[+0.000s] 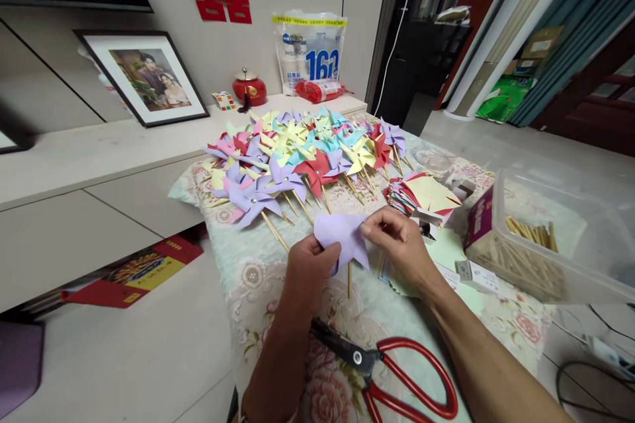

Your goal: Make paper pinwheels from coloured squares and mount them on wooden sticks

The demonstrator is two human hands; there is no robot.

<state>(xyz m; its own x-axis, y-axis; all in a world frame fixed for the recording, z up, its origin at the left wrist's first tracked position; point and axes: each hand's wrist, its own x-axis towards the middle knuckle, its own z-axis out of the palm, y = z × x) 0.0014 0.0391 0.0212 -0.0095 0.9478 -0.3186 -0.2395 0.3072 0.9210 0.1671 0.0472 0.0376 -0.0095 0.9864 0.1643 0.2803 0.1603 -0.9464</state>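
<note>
Between my hands is a purple paper piece (pixel 342 238) with cut points, held just above the table. My left hand (pixel 310 261) pinches its left side, thumb on top. At its upper right, my right hand (pixel 391 234) grips a point between thumb and fingertips. A wooden stick (pixel 350 279) shows below the paper; whether it is joined to it I cannot tell. Close to me lie red-handled scissors (pixel 367 360), their blades partly behind my left forearm. Beyond my hands, many finished paper pinwheels on sticks, such as a red pinwheel (pixel 316 172), are heaped together.
Stacked cut paper (pixel 429 193) and a small white box (pixel 477 275) lie to the right, beside a clear plastic bin (pixel 526 277) of wooden sticks. A cabinet (pixel 124 152) along the wall bears a framed photo (pixel 149 79), a red jar (pixel 249 89) and a bag of cups (pixel 310 53).
</note>
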